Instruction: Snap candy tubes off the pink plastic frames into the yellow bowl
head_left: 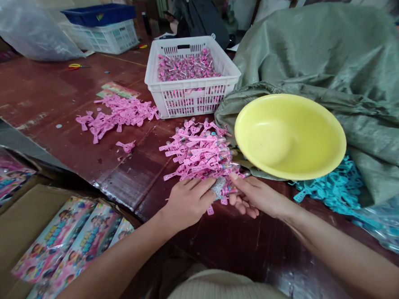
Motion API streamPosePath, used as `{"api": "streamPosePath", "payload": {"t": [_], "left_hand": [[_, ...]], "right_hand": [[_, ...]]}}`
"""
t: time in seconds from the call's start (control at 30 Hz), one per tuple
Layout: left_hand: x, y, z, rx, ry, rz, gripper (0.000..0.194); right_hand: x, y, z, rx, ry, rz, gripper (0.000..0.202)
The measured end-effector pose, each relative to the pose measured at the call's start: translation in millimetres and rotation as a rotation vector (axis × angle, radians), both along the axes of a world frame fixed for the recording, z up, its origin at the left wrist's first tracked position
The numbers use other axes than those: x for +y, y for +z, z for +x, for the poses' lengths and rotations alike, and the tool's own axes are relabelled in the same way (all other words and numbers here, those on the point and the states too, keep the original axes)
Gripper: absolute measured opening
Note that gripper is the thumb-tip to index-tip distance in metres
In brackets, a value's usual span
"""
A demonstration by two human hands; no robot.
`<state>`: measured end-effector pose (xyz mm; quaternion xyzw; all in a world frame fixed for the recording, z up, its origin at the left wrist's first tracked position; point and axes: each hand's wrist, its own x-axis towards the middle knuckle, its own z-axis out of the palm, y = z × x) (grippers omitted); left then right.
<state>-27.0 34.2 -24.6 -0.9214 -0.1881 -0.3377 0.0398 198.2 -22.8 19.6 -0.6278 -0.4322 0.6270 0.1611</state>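
A heap of pink plastic pieces with clear tube ends (199, 151) lies on the dark red table in front of me. At its near edge my left hand (189, 202) is bent over some of the pieces, its fingers curled and its thumb hidden. Grey wrapping (218, 186) covers fingertips of that hand. From the other side my right hand (252, 193) closes on the clear ends of the same pieces, thumb on top and the other fingers curled below. The two hands almost meet. How many pieces they hold is hidden.
Behind the heap stands a white crate (193, 84) of pink-and-clear pieces. A yellow basin (290, 137) sits at right against a green cloth (315, 47), above turquoise pieces (340, 188). Loose pink pieces (119, 114) lie left. A cardboard box (18, 223) holds printed packs.
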Motion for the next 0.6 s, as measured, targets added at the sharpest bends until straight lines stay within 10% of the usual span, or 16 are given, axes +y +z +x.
{"api": "streamPosePath", "payload": {"t": [0.23, 0.4, 0.5, 0.6], "left_hand": [[21.4, 1.9, -8.4, -0.132, -0.049, -0.303, 0.03], [26.8, 0.5, -15.3, -0.159, -0.02, -0.147, 0.02], [40.0, 0.9, -32.0, -0.184, 0.039, -0.27, 0.021], [76.0, -7.9, -57.3, -0.352, 0.229, -0.551, 0.026]], "right_hand": [[2.3, 15.9, 4.7, -0.304, 0.07, 0.605, 0.05], [15.8, 18.2, -17.6, -0.422, 0.067, 0.48, 0.059], [15.8, 15.3, 0.9, -0.458, -0.134, 0.445, 0.068], [6.5, 9.5, 53.9, -0.955, -0.505, 0.735, 0.069]]}}
